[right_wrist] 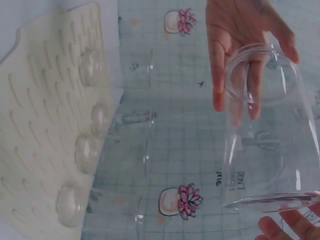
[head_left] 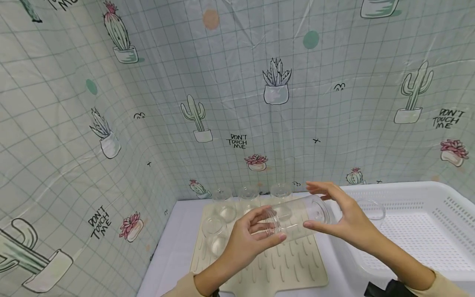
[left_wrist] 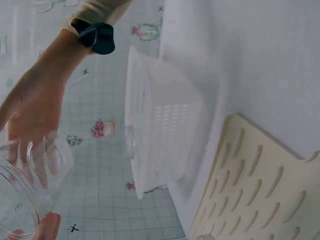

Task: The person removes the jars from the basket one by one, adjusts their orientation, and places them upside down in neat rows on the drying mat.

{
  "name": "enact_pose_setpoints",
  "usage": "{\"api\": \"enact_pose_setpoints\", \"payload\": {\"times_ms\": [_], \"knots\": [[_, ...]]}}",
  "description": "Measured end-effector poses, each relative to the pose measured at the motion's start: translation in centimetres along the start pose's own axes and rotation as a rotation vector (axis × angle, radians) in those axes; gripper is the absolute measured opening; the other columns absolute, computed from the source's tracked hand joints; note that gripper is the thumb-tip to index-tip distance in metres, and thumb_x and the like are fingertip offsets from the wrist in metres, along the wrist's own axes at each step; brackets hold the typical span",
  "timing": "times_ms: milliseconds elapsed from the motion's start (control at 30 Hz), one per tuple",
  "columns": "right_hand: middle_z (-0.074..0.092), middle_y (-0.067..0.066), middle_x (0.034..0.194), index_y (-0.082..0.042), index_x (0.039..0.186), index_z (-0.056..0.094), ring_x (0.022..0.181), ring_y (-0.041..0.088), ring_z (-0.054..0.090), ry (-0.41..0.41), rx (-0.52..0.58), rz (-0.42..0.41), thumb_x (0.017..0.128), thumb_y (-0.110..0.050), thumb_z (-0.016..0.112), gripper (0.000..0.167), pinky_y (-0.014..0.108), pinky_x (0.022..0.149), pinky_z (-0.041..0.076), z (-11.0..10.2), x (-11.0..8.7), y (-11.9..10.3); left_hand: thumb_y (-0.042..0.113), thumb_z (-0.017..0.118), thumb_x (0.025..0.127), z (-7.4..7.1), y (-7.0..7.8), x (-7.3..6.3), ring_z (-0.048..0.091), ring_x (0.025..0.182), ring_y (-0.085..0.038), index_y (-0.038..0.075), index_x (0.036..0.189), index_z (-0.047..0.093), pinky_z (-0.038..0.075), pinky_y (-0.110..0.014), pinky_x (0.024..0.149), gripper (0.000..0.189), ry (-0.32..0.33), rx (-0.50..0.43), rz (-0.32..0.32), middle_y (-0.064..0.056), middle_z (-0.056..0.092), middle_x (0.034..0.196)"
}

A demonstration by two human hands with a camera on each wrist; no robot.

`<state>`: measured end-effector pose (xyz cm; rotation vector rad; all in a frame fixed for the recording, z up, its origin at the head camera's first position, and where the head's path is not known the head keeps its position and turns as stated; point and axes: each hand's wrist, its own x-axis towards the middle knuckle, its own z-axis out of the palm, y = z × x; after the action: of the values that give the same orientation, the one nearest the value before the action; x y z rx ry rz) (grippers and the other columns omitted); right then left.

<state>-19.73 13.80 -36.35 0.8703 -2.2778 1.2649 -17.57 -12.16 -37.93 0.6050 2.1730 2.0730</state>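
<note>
A clear jar (head_left: 297, 216) with a threaded neck is held tilted over a beige drying mat (head_left: 274, 264). My left hand (head_left: 252, 235) grips it round the neck, thumb in front and fingers beneath. At the other end, my right hand (head_left: 345, 218) is spread around the base, with the thumb low and the fingers above. A gap shows between the upper fingers and the glass; whether the thumb touches it I cannot tell. The left wrist view shows the jar (left_wrist: 50, 195) close up, with right-hand fingers behind it. Several similar clear jars (head_left: 215, 227) stand on the mat.
A white perforated basket (head_left: 419, 189) sits to the right, with another clear round-rimmed container (head_left: 371, 210) at its left side. A cactus-print curtain (head_left: 230, 82) rises behind and to the left. White cloth (head_left: 167, 251) covers the table.
</note>
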Motion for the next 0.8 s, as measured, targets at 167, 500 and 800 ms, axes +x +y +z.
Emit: {"api": "enact_pose_setpoints", "payload": {"times_ms": [167, 500, 800], "knots": [[0.055, 0.003, 0.137, -0.015, 0.148, 0.044, 0.125, 0.010, 0.053, 0.002, 0.315, 0.164, 0.090, 0.000, 0.070, 0.065, 0.016, 0.097, 0.042, 0.5, -0.8, 1.1, 0.018, 0.082, 0.084, -0.1, 0.0, 0.2, 0.066, 0.109, -0.024, 0.001, 0.141, 0.051, 0.055, -0.030, 0.088, 0.067, 0.006, -0.016, -0.006, -0.016, 0.059, 0.132], [0.053, 0.011, 0.140, -0.006, 0.147, 0.036, 0.129, 0.026, 0.053, -0.014, 1.001, 0.269, 0.106, -0.011, 0.041, 0.042, 0.035, 0.103, 0.046, 3.2, -2.0, 2.5, 0.014, 0.082, 0.084, -0.1, 0.1, 0.2, 0.066, 0.110, -0.025, 0.002, 0.140, 0.052, 0.055, -0.031, 0.088, 0.064, 0.009, -0.044, 0.002, -0.016, 0.059, 0.132], [0.046, 0.012, 0.147, -0.008, 0.148, 0.029, 0.138, 0.027, 0.044, -0.117, 1.364, 0.236, 0.110, -0.021, 0.029, 0.039, 0.040, 0.112, 0.037, 5.1, -2.8, 2.5, 0.011, 0.081, 0.084, -0.1, 0.2, 0.1, 0.065, 0.112, -0.030, 0.001, 0.139, 0.053, 0.055, -0.032, 0.088, 0.063, 0.007, -0.065, 0.014, -0.017, 0.059, 0.133]]}}
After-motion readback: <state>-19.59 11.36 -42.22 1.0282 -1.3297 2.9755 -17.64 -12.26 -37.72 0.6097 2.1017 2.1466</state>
